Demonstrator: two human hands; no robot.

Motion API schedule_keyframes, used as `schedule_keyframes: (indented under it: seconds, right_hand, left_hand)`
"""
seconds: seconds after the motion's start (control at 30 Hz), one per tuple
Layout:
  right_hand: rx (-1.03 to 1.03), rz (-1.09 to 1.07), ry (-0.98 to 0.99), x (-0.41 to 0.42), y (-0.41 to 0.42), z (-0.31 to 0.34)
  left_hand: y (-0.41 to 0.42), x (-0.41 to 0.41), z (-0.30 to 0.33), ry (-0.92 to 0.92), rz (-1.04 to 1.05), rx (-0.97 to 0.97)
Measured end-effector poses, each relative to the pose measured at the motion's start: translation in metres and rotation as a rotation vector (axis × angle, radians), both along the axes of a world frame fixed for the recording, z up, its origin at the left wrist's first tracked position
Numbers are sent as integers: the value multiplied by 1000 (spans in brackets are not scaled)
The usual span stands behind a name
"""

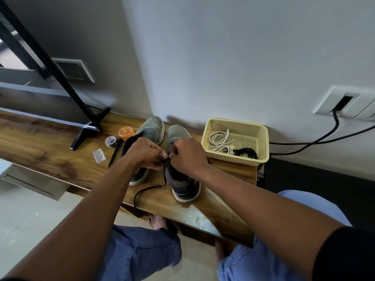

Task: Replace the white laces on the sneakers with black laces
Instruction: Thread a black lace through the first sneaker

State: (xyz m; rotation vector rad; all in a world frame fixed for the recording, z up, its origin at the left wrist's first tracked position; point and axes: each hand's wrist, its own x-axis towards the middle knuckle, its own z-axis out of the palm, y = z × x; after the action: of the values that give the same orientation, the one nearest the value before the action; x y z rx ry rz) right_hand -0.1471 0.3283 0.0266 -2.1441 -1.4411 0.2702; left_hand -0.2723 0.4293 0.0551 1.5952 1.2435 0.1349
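Scanning left to right on the wooden tabletop (46, 147): black stand foot (89, 128) at roughly 10 o'clock from the shoes, then a small clear plastic box (99, 155), a tape roll (110, 141), a black pen (115, 153) lying just beside the tape, and an orange lid (126, 133) behind them. Left sneaker (151, 130) sits toe toward the wall, heel end mostly hidden under the left hand (145, 154). Right sneaker (178, 179) is just beside it at 3 o'clock, parallel, not clearly touching. Both hands meet over the gap between the shoes, at the right sneaker's inner eyelet edge. Left hand fingers curled, thumb and forefinger pinching the black lace (150, 189); right hand (187, 156) fingers also curled, pinching the same lace right next to the left hand's fingertips. Loose lace drops from the pinch toward 6 o'clock, curves left across the tabletop and hangs off the near edge. Can't tell how many eyelets are threaded, hands cover them. At 3 o'clock from the shoes, cream mesh basket (261, 138) against the wall: white laces (220, 141) coiled in its left half, a second black lace bundle (246, 153) in the near right corner. Black cable (316, 141) runs behind the basket up to a wall socket (345, 104).
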Motion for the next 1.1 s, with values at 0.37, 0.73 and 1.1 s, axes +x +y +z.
schedule_keyframes:
  seconds: [0.37, 0.73, 1.1]
  right_hand:
    - [21, -37, -5, -4, 2, -14]
    - [-81, 152, 100, 22, 8, -7]
    - [22, 209, 119, 30, 13, -11]
  left_hand:
    - [-3, 3, 4, 68, -18, 52]
    - [-7, 3, 4, 74, -37, 49]
    - [3, -2, 4, 49, -89, -56]
